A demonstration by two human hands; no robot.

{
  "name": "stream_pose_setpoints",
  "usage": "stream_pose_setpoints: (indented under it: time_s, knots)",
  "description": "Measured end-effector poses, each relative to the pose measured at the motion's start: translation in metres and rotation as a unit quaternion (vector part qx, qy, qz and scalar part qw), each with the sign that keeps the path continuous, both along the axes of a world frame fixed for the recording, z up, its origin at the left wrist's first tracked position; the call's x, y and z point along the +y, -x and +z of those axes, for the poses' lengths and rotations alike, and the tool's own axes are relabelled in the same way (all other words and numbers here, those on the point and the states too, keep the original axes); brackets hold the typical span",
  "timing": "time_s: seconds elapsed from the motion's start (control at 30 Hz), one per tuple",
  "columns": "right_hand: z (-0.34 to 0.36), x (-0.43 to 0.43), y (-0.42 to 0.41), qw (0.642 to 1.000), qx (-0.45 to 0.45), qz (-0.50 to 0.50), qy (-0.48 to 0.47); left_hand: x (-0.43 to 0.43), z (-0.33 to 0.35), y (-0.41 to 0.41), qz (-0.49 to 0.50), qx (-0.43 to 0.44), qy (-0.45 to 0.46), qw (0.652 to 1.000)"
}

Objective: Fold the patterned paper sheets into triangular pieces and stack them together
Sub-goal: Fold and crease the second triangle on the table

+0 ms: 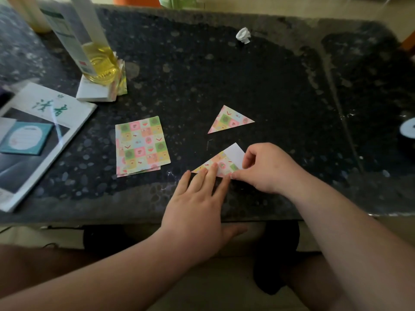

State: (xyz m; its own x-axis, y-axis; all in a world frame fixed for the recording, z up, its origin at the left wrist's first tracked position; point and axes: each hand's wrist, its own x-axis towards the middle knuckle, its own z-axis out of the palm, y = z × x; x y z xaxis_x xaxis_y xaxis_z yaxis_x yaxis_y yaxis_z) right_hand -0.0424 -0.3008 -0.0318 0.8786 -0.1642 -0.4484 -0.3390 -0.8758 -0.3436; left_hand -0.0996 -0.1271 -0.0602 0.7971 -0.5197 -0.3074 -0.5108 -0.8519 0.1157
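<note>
Bare left hand, right hand

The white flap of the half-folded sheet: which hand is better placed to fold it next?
Probably right: the right hand pinches the white flap; the left hand presses the sheet flat.

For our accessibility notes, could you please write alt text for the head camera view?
A person's left hand presses flat on a half-folded patterned sheet while the right hand pinches its white flap, on a dark speckled table. A finished triangle lies beyond; unfolded sheets lie to its left.
</note>
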Motion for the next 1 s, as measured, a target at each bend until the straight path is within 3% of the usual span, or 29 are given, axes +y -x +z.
stream_pose_setpoints:
  time_s: [0.2,0.43,1.0]
  knots:
    - [0.007,0.006,-0.006,0.992,0.111,-0.009,-0.057,0.002,0.0,0.0,-0.009,-0.002,-0.004,1.0]
    - [-0.005,0.001,-0.002,0.972,0.131,-0.089,-0.172,0.001,-0.002,0.001,-0.001,0.004,0.01,1.0]
    - [0.002,-0.006,0.004,0.984,0.129,-0.059,-0.108,-0.002,-0.002,0.001,-0.004,-0.007,-0.008,1.0]
